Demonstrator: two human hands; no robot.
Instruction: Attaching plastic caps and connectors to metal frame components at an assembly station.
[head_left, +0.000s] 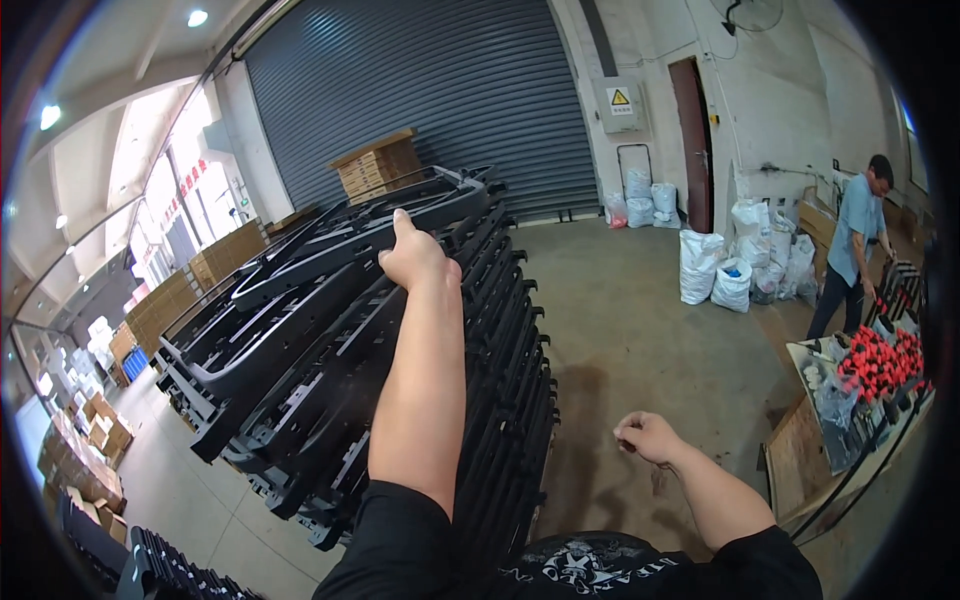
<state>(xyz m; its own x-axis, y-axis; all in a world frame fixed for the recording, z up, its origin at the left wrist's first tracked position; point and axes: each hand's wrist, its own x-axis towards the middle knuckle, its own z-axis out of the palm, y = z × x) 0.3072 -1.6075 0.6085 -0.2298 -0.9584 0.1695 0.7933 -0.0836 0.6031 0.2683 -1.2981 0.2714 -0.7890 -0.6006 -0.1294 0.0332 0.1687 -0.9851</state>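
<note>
My left arm reaches forward over a tall stack of black metal frames (pixel 480 330). At the near right side of the topmost black frame (pixel 330 250), my left hand (pixel 413 258) is closed on its rail, thumb pointing away from me; the other fingers are mostly hidden. That top frame has rounded corners and lies askew across the ones under it. My right hand (pixel 648 438) hangs above the floor, right of the stack. Its fingers are curled in, and nothing shows between them.
Cardboard boxes (pixel 380 168) rise behind the stack, before a grey roller shutter (pixel 420 90). White sacks (pixel 702 266) line the wall. At right, a person (pixel 855 235) works by a table with red-and-black parts (pixel 880 362). More black parts (pixel 180 568) lie at lower left.
</note>
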